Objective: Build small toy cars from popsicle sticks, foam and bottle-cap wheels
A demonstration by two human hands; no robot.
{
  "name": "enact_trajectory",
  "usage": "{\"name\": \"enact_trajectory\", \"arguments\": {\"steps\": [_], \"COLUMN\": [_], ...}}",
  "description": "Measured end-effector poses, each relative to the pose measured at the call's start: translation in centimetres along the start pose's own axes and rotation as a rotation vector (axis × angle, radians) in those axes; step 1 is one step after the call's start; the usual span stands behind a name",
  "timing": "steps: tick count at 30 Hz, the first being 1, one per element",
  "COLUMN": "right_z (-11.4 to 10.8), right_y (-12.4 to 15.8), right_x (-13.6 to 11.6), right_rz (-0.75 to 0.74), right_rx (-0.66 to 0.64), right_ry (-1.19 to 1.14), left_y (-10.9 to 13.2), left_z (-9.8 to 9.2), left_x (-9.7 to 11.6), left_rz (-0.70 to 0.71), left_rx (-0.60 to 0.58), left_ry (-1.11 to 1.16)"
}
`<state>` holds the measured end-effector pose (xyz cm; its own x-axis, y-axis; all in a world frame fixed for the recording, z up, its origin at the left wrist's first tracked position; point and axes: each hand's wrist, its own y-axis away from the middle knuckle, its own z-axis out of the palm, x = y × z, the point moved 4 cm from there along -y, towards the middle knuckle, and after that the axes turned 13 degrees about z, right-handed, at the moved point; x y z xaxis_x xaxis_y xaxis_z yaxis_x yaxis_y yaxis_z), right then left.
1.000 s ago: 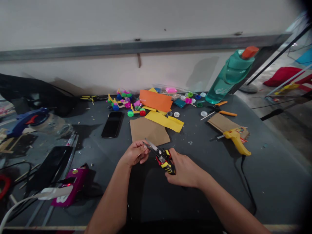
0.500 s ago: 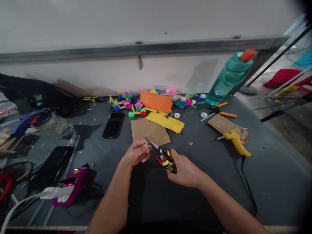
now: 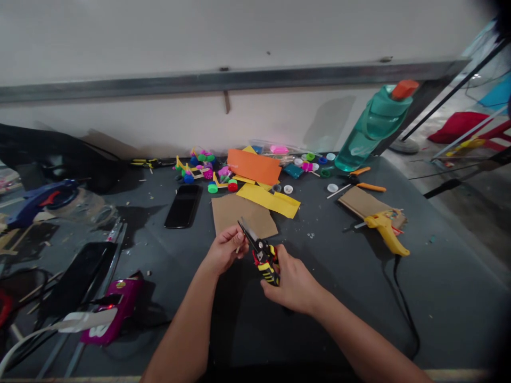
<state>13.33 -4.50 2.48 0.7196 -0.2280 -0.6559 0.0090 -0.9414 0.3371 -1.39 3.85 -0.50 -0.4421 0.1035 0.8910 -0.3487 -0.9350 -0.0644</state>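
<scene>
My right hand (image 3: pixel 293 279) is wrapped round the handles of a pair of snips (image 3: pixel 261 255), black, yellow and red, their dark blades pointing up and left. Between the fingertips of my left hand (image 3: pixel 223 250) is a thin, pale wooden stick (image 3: pixel 238 249), mostly hidden by the fingers. The blades lie right against those fingertips; whether they touch the stick I cannot tell. Just beyond both hands a brown cardboard sheet (image 3: pixel 227 213) lies flat, partly covered by a yellow paper strip (image 3: pixel 271 200).
Orange paper (image 3: pixel 253 166), bottle caps and small wheeled models (image 3: pixel 191 173) are at the back. A teal bottle (image 3: pixel 371 127), orange-handled pliers (image 3: pixel 369 187) and a yellow glue gun (image 3: pixel 385 234) stand or lie right. Left are a phone (image 3: pixel 183 206) and a purple power strip (image 3: pixel 114 308).
The snips and my right hand have shifted slightly left, closer to my left hand. The stick in my left fingers now points more downward. The whole view has shifted a little.
</scene>
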Motion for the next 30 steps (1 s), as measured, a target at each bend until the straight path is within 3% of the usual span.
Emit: {"name": "enact_trajectory", "arguments": {"steps": [9, 30], "right_z": [0.2, -0.1], "right_y": [-0.2, -0.1], "right_x": [0.1, 0.1], "right_rz": [-0.048, -0.077], "right_rx": [0.112, 0.204], "right_ry": [0.132, 0.246], "left_y": [0.1, 0.1], "left_z": [-0.4, -1.1], "left_x": [-0.3, -0.3], "left_rz": [0.018, 0.139], "left_rx": [0.005, -0.013], "left_ry": [-0.057, -0.113]}}
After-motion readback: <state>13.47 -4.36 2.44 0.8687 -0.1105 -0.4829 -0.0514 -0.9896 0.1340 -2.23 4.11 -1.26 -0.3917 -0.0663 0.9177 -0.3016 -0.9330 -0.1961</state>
